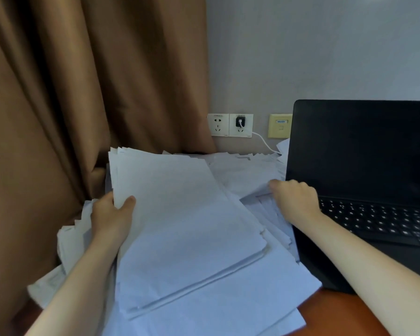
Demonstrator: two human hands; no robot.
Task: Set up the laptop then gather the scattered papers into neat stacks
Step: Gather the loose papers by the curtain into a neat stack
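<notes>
1. Position of the work. The laptop [361,154] stands open on the right of the counter [344,316], screen dark. The papers cover the counter's left side, between the laptop and the curtain [58,117]. A squared sheaf [187,226] lies tilted on top of them, and loose sheets [243,175] spread behind it toward the wall.

2. State of the hands. My left hand [110,215] grips the sheaf at its left edge, thumb on top and fingers underneath. My right hand [295,198] sits on the loose sheets just beside the laptop's left edge, fingers curled downward. The back of the hand hides the fingertips, so I cannot tell whether it pinches a sheet.

3. Handling properties, as I judge them. Single sheets are light, limp and slick against one another. They will slide and fan if dragged. A sheaf is heavier and stiffer, but it will sag at an unsupported corner. Edges crease easily.

4. Recommended hold. Take a sheaf at the middle of a long edge, thumb above and fingers below. Support the opposite edge with the other hand. Gather loose sheets by pinching several at one edge. Do not push them flat toward the laptop.
</notes>
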